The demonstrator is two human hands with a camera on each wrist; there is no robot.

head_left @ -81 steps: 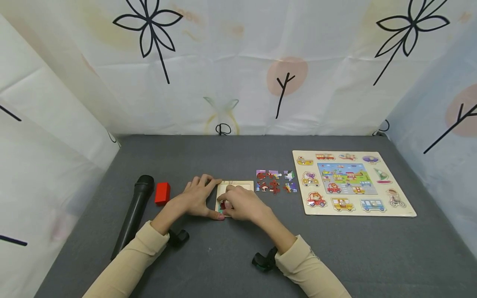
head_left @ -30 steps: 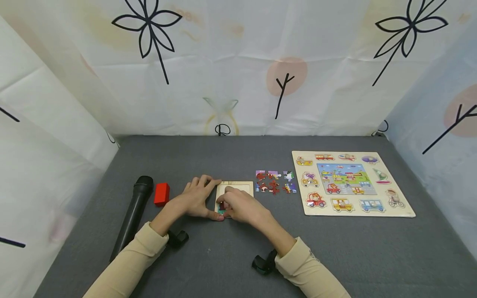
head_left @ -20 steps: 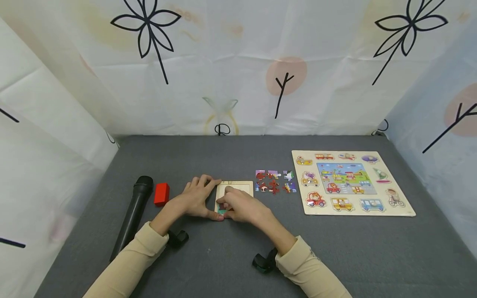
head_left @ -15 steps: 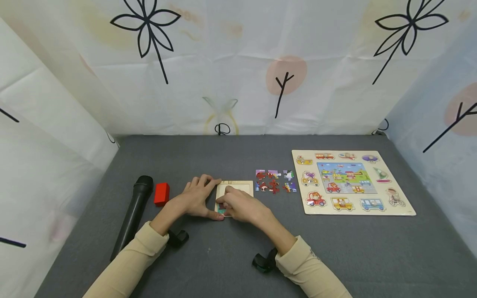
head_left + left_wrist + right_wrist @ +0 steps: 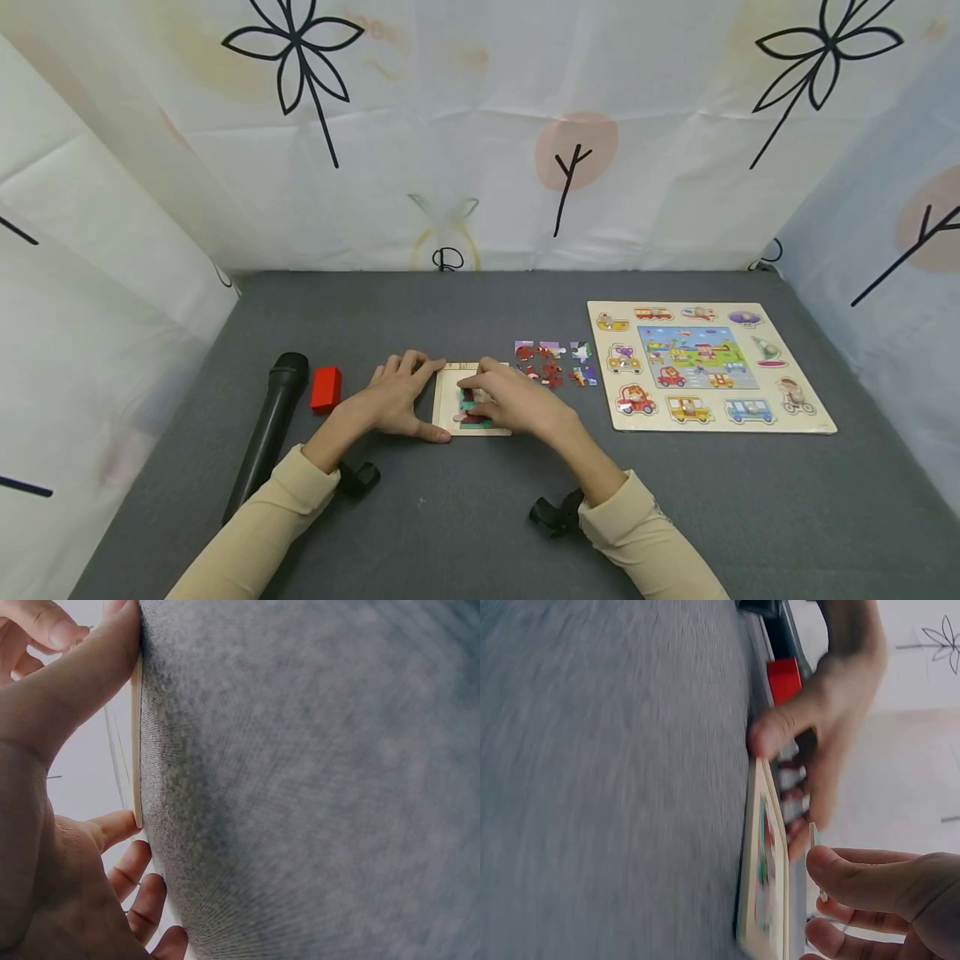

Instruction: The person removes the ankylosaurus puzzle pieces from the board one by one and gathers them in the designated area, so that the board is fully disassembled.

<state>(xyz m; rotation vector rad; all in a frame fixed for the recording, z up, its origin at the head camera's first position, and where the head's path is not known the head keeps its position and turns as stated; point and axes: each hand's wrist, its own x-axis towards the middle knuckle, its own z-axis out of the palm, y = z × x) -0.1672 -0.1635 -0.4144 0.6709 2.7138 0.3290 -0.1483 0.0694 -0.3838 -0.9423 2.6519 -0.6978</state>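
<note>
A small wooden puzzle tray [image 5: 446,408] lies on the grey table, with teal and dark red puzzle pieces [image 5: 474,421] inside it. My left hand [image 5: 393,396] holds the tray's left side, thumb at the near corner and index finger at the far one; its other fingers are spread beyond. Above the tray, my right hand [image 5: 525,400] pinches a thin puzzle piece [image 5: 814,835] between thumb and fingers, seen edge-on in the right wrist view. The piece's printed face is mostly hidden. Right of the tray lie several loose puzzle pieces [image 5: 551,375].
A large vehicle puzzle board [image 5: 720,408] lies at the right. On the left are a red block [image 5: 326,391] and a black microphone [image 5: 273,417]. White printed cloth [image 5: 480,167] surrounds the table at the back and sides.
My right hand has shifted right and slightly away from the tray's near left corner, uncovering bare wood there and more of the pieces. My left hand stays on the tray.
</note>
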